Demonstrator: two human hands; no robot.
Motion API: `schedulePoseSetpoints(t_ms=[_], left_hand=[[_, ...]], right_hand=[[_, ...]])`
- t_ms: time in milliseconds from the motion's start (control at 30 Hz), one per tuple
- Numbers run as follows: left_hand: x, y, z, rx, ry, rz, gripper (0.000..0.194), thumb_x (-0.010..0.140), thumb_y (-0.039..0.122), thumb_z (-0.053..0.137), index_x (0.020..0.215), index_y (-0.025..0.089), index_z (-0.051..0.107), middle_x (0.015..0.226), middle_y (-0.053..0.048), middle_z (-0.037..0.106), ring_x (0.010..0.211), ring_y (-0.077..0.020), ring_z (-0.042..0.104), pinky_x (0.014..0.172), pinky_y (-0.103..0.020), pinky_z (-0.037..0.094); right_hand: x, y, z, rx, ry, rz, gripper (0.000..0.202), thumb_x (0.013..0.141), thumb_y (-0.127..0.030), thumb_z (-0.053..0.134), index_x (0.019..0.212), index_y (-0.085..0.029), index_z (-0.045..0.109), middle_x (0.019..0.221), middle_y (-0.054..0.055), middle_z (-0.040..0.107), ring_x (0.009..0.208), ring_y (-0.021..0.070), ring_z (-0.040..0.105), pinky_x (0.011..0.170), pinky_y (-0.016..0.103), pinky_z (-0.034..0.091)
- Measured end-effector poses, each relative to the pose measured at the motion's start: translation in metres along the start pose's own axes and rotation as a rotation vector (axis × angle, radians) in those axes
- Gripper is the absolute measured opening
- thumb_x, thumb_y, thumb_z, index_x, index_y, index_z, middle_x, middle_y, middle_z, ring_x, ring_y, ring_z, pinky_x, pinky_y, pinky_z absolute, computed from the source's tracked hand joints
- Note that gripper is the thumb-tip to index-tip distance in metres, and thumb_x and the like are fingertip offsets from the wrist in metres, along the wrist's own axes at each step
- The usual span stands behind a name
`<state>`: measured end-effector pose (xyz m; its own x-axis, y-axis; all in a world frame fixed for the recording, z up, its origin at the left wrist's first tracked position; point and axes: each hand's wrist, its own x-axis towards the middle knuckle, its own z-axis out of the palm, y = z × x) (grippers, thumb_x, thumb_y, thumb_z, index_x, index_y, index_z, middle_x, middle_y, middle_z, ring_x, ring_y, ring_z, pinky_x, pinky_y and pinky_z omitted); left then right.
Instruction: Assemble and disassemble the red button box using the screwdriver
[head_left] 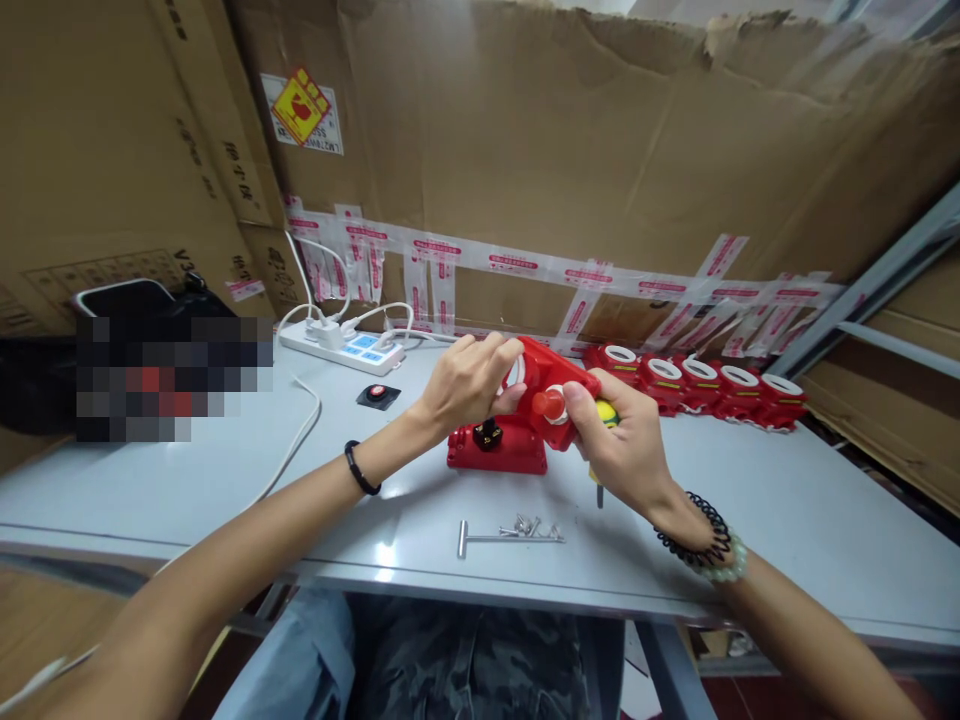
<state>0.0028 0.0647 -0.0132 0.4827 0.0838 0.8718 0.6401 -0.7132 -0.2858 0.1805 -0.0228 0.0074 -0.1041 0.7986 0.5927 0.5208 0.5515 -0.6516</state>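
Note:
A red housing with a round white ring and an orange-red knob is held up between both hands. My left hand grips its left side, fingers over the ring. My right hand clasps its right side, the thumb beside the knob. Below the housing a red base with a black and brass part rests on the table. A yellow-green item shows partly behind my right hand. Nearer the front edge lie a T-handled metal tool and several screws.
Several red units with white rings stand in a row at the back right. A white power strip with cables sits at the back left, near a black square with a red button. Cardboard walls the back.

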Motion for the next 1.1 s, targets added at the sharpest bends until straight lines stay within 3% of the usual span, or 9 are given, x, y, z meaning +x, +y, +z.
schedulePoseSetpoints(t_ms=[100,200,333,400,467,567,700,900,1100], left_hand=[[-0.003,0.006,0.002,-0.092,0.057,-0.08,0.028,0.098,0.04,0.018,0.103,0.019,0.036,0.075,-0.002,0.054,0.057,-0.0151,0.046,0.056,-0.028,0.037],[-0.005,0.014,0.002,-0.243,0.042,-0.218,0.023,0.097,0.041,0.023,0.102,0.021,0.033,0.071,0.003,0.049,0.053,-0.0126,0.044,0.051,-0.025,0.035],[-0.002,0.021,-0.003,-0.362,0.166,-0.524,0.015,0.098,0.034,0.023,0.093,0.023,0.031,0.071,0.004,0.043,0.051,-0.0101,0.042,0.05,-0.025,0.036],[0.0,0.021,-0.008,-0.398,0.205,-0.61,0.014,0.099,0.032,0.024,0.093,0.023,0.033,0.074,0.003,0.043,0.053,-0.01,0.043,0.053,-0.026,0.037],[0.001,0.021,-0.014,-0.446,0.154,-0.557,0.016,0.099,0.035,0.026,0.098,0.022,0.035,0.076,0.002,0.043,0.059,-0.0111,0.045,0.057,-0.027,0.04],[0.001,0.017,-0.017,-0.351,0.157,-0.371,0.03,0.096,0.047,0.028,0.107,0.021,0.036,0.089,-0.004,0.048,0.072,-0.0156,0.048,0.065,-0.032,0.042],[-0.002,0.012,-0.013,-0.131,0.182,-0.197,0.039,0.094,0.053,0.027,0.108,0.018,0.035,0.083,-0.004,0.053,0.063,-0.0165,0.047,0.063,-0.032,0.038],[0.001,0.009,-0.007,0.036,0.189,-0.125,0.043,0.096,0.052,0.018,0.102,0.016,0.041,0.065,0.0,0.053,0.054,-0.0173,0.047,0.064,-0.033,0.032],[0.002,0.009,-0.003,-0.091,0.172,-0.153,0.037,0.097,0.047,0.015,0.101,0.018,0.039,0.063,0.002,0.051,0.052,-0.0169,0.045,0.064,-0.033,0.032]], right_hand=[[-0.004,0.001,0.004,-0.1,0.037,-0.119,0.027,0.089,-0.037,0.048,0.067,-0.022,0.046,0.052,-0.004,0.047,0.044,0.0084,0.04,0.042,0.023,0.034],[-0.012,0.005,0.009,-0.236,0.07,-0.278,0.024,0.088,-0.031,0.049,0.066,-0.023,0.043,0.052,-0.004,0.046,0.043,0.0082,0.038,0.043,0.024,0.033],[-0.021,0.007,0.016,-0.382,0.073,-0.489,0.016,0.087,-0.024,0.05,0.071,-0.022,0.05,0.054,-0.002,0.051,0.045,0.0097,0.042,0.045,0.025,0.034],[-0.021,0.006,0.017,-0.439,0.077,-0.5,0.013,0.088,-0.024,0.049,0.077,-0.022,0.055,0.055,-0.001,0.053,0.045,0.01,0.043,0.045,0.025,0.035],[-0.018,0.004,0.016,-0.461,0.13,-0.46,0.013,0.089,-0.024,0.049,0.078,-0.021,0.057,0.056,-0.002,0.054,0.044,0.0092,0.042,0.044,0.025,0.035],[-0.012,0.001,0.015,-0.373,0.228,-0.488,0.013,0.088,-0.023,0.051,0.077,-0.02,0.056,0.056,-0.004,0.053,0.043,0.0065,0.041,0.042,0.022,0.034],[-0.012,0.0,0.017,-0.321,0.248,-0.5,0.014,0.087,-0.023,0.052,0.074,-0.018,0.054,0.054,-0.006,0.051,0.042,0.0046,0.04,0.042,0.019,0.034],[-0.012,-0.004,0.018,-0.315,0.267,-0.503,0.013,0.087,-0.02,0.053,0.074,-0.018,0.054,0.056,-0.006,0.055,0.042,0.0045,0.043,0.041,0.019,0.034],[-0.014,-0.007,0.022,-0.337,0.294,-0.52,0.012,0.089,-0.02,0.051,0.078,-0.018,0.054,0.057,-0.005,0.055,0.042,0.0046,0.04,0.041,0.019,0.033]])
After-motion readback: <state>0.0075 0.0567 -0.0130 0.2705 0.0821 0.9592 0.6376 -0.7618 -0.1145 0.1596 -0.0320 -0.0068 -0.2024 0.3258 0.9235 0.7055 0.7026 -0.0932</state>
